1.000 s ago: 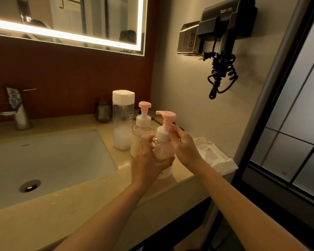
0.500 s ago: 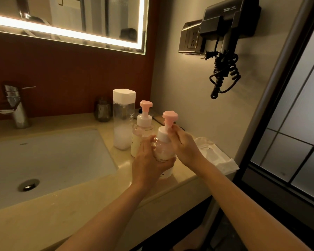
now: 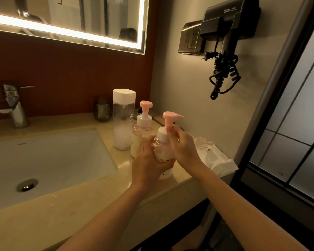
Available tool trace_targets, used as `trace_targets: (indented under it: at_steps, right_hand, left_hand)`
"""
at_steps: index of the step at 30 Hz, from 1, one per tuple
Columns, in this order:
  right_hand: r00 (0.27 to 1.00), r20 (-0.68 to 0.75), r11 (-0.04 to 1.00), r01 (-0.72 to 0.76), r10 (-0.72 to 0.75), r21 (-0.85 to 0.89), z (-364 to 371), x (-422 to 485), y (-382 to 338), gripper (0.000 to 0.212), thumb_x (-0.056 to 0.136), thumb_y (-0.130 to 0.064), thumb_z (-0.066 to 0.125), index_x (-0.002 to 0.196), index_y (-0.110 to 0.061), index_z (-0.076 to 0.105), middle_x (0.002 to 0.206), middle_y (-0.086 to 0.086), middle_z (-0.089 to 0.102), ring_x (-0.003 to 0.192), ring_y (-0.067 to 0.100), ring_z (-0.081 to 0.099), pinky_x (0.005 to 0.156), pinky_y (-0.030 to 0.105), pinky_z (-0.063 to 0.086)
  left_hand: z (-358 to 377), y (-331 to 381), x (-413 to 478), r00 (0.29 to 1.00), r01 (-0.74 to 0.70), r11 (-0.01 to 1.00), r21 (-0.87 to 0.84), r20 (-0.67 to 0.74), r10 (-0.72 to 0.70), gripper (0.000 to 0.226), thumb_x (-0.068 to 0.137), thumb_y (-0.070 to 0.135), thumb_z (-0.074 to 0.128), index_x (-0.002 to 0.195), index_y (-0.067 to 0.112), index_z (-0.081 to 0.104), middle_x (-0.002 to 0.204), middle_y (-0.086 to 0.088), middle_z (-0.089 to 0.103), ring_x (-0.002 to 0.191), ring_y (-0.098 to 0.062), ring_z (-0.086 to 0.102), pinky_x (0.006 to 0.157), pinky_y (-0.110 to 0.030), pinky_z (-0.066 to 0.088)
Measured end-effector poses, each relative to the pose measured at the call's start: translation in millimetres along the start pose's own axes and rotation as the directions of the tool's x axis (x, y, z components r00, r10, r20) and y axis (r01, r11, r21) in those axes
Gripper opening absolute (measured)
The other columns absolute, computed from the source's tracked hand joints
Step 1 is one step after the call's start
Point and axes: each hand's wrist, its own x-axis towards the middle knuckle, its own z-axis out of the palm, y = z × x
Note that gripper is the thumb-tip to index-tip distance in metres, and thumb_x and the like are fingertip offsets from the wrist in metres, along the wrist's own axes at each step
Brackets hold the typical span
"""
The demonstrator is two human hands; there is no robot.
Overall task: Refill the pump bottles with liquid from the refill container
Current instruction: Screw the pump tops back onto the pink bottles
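Refill container (image 3: 123, 120) sat capped toward the back right of the worktop (image 3: 80, 214), with the rear pump bottle (image 3: 143, 124) just to its right. Front pump bottle (image 3: 163, 153) stood near the right front edge. Left hand (image 3: 149, 163) was wrapped round its body and right hand (image 3: 183, 145) was pinching the neck of its pump top (image 3: 170, 115). Nozzle had swung round to point right in the last second, so I'd guess the top was getting unscrewed. Nothing poured yet.

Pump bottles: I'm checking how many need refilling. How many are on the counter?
2. The front pump bottle, near the counter edge, is gripped by the left hand and right hand. The rear pump bottle stands behind it, beside the refill container. No others show.
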Motion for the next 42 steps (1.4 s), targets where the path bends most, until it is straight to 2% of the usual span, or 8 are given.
trace_targets:
  at_steps: [3,6,15,22,30,33,37,42]
  right_hand:
    - [0.995,-0.086,0.995,0.036,-0.044,-0.098,-2,9,0,0.041,0.088,-0.041,0.053,0.113,-0.01,0.056,0.106,0.002,0.063,0.092,0.015,0.061,0.075,0.019,0.051]
    - [0.999,0.029,0.998,-0.036,0.037,-0.054,0,20,-5,0.049,0.089,-0.036,0.054,0.129,-0.012,0.039,0.122,0.006,0.053,0.105,0.02,0.056,0.085,0.031,0.051]
    - [0.995,0.085,0.991,0.07,-0.061,-0.11,-9,7,-1,0.038,0.095,-0.038,0.039,0.118,-0.012,0.055,0.095,-0.005,0.057,0.076,0.007,0.058,0.069,0.014,0.05]
    - [0.985,0.156,0.997,-0.073,0.076,-0.023,3,22,-7,0.042,0.094,-0.037,0.044,0.126,-0.009,0.04,0.111,0.007,0.054,0.1,0.021,0.056,0.086,0.034,0.049]
    - [0.997,0.071,0.996,0.007,-0.001,-0.088,-8,9,-2,0.04,0.088,-0.044,0.049,0.108,-0.009,0.058,0.098,0.001,0.063,0.085,0.013,0.061,0.069,0.015,0.048]
    - [1.0,0.011,0.995,0.008,-0.007,-0.104,-9,18,-6,0.049,0.081,-0.043,0.062,0.111,-0.006,0.055,0.104,0.005,0.063,0.089,0.018,0.061,0.075,0.026,0.054]
    - [0.98,0.178,0.995,-0.086,0.093,-0.047,-2,21,-10,0.047,0.092,-0.039,0.048,0.13,-0.014,0.04,0.121,0.004,0.052,0.111,0.022,0.054,0.089,0.034,0.049]
    - [0.968,0.228,0.993,-0.116,0.108,0.025,-6,11,-3,0.045,0.092,-0.041,0.04,0.131,-0.018,0.043,0.118,0.002,0.056,0.108,0.019,0.056,0.089,0.03,0.049]
  left_hand:
    - [-1,1,1,1.0,0.007,1.0,-0.002,0.004,-0.007,0.083,0.062,0.042,0.08,0.129,0.02,0.037,0.119,0.002,0.057,0.099,-0.016,0.058,0.078,-0.037,0.054]
    - [-1,0,1,1.0,0.005,1.0,-0.004,0.007,-0.005,0.084,0.061,0.041,0.08,0.13,0.02,0.038,0.118,0.002,0.057,0.099,-0.015,0.057,0.077,-0.04,0.054]
    - [-2,-1,0,1.0,-0.001,1.0,-0.018,0.002,0.001,0.084,0.06,0.042,0.08,0.129,0.021,0.038,0.115,0.003,0.057,0.096,-0.013,0.056,0.073,-0.03,0.051]
    - [-2,0,0,1.0,0.02,1.0,-0.018,0.019,-0.02,0.084,0.061,0.042,0.08,0.13,0.022,0.037,0.117,0.003,0.057,0.1,-0.015,0.056,0.077,-0.034,0.052]
    - [0,0,0,1.0,0.024,0.999,-0.031,0.011,-0.024,0.084,0.06,0.042,0.08,0.129,0.022,0.037,0.117,0.003,0.056,0.098,-0.013,0.056,0.075,-0.032,0.052]
    - [-1,-1,1,0.999,0.034,0.999,-0.032,0.02,-0.034,0.084,0.059,0.043,0.079,0.129,0.023,0.037,0.115,0.003,0.057,0.097,-0.014,0.056,0.075,-0.036,0.053]
    - [-1,-1,1,1.0,0.021,1.0,-0.022,0.005,-0.021,0.085,0.059,0.041,0.08,0.13,0.022,0.038,0.116,0.003,0.057,0.097,-0.015,0.056,0.074,-0.035,0.052]
    - [0,-2,0,1.0,0.011,0.999,-0.032,-0.001,-0.011,0.082,0.06,0.041,0.081,0.128,0.022,0.039,0.116,0.003,0.057,0.098,-0.015,0.056,0.076,-0.035,0.053]
